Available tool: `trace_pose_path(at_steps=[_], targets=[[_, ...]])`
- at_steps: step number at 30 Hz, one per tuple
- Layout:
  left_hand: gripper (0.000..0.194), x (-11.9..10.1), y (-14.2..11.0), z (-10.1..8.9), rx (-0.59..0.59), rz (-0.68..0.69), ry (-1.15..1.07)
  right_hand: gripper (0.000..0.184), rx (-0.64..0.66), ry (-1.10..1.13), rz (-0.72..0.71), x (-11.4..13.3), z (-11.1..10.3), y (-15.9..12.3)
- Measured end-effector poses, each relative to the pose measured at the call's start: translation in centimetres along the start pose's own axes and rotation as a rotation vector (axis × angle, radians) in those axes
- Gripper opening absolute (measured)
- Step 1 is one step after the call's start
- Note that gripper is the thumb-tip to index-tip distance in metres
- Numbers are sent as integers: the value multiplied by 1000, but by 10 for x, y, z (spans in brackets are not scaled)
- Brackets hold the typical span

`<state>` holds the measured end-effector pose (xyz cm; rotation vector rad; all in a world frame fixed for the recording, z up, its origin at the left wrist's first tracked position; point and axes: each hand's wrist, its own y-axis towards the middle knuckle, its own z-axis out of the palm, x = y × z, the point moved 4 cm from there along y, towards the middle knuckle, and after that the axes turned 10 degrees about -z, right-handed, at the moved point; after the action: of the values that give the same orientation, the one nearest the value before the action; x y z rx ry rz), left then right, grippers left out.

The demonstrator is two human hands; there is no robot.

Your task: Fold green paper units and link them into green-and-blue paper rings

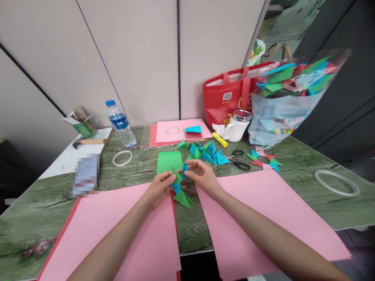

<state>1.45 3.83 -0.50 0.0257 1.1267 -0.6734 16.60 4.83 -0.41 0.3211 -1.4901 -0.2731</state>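
Observation:
My left hand [160, 188] is closed on a short chain of folded paper pieces [182, 198], green and blue, its lower green end hanging free with pointed tips. Between the thumb and fingers of my right hand [203, 176] is a blue folded paper piece [184, 170], held right beside the top of the chain. Whether the two are joined there I cannot tell. Just beyond my hands lie a green paper stack [168, 160] and a loose pile of blue and green folded pieces [208, 151].
Large pink sheets [117, 234] lie under both forearms. Scissors [239, 160], a paper ring [266, 159], a yellow glue stick [219, 139] and a white mug [238, 127] are to the right. A water bottle [121, 124] and a hammer [90, 141] stand and lie left. Behind is a red bag [216, 97].

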Motion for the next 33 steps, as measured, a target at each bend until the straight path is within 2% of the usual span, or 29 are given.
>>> trace_pose_path(at_steps=[3, 7, 14, 22, 25, 29, 33], targets=[[22, -1, 0, -1, -19, 6, -2, 30, 39, -40, 4, 0, 3, -2], [20, 0, 0, -2, -17, 14, 25, 30, 67, -23, -7, 1, 6, -4], [19, -2, 1, -5, -63, 43, 20, 24, 22, 6, 5, 3, 1, -1], [22, -4, 1, -7, -119, 81, 22, 34, -49, 340, 161, -10, -2, 2], [21, -2, 1, -8, -130, 86, 17, 38, 5, 397, 168, -8, 2, 0], [21, -2, 1, -10, -178, 71, 27, 29, 137, 389, 187, -2, 9, -3], [26, -3, 0, -10, -208, 38, 76, 24, 163, 405, 198, 0, 11, -4]])
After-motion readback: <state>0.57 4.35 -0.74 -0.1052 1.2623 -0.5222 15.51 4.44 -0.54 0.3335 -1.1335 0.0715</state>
